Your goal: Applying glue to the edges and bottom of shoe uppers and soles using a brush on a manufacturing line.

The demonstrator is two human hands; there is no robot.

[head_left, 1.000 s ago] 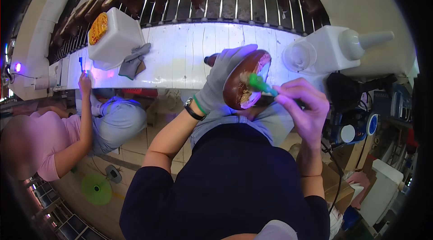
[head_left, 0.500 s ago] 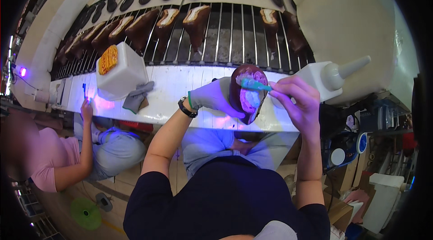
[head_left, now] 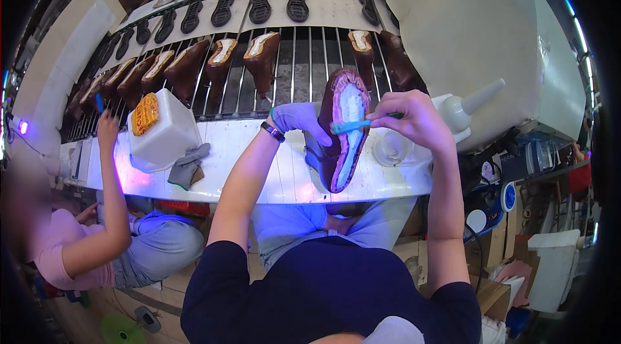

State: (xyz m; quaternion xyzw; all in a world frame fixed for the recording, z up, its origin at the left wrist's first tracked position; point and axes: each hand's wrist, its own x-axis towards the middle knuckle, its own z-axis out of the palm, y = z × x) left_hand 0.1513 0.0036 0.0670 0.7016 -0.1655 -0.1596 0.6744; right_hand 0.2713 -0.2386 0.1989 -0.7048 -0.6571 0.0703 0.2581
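My left hand, in a pale glove, is closed around the side of a dark brown shoe upper. The upper is held tilted over the white bench, its underside facing up, with a whitish middle and a gathered rim. Pinched in the fingers of my bare right hand is a small blue brush like a toothbrush. Its head rests on the pale middle of the underside. Beside my right hand, a clear round dish sits on the bench, partly hidden behind that hand. A white squeeze bottle with a long nozzle lies behind the hand.
Beyond the bench, several brown uppers lie on a rack of metal rods. Black soles line the ledge behind. A white container and grey glove are at left. Co-workers sit at left and across.
The shoe upper has turned so its underside shows at full length. The brush has moved from the gathered end to the middle. The left co-worker's hand has risen toward the rack.
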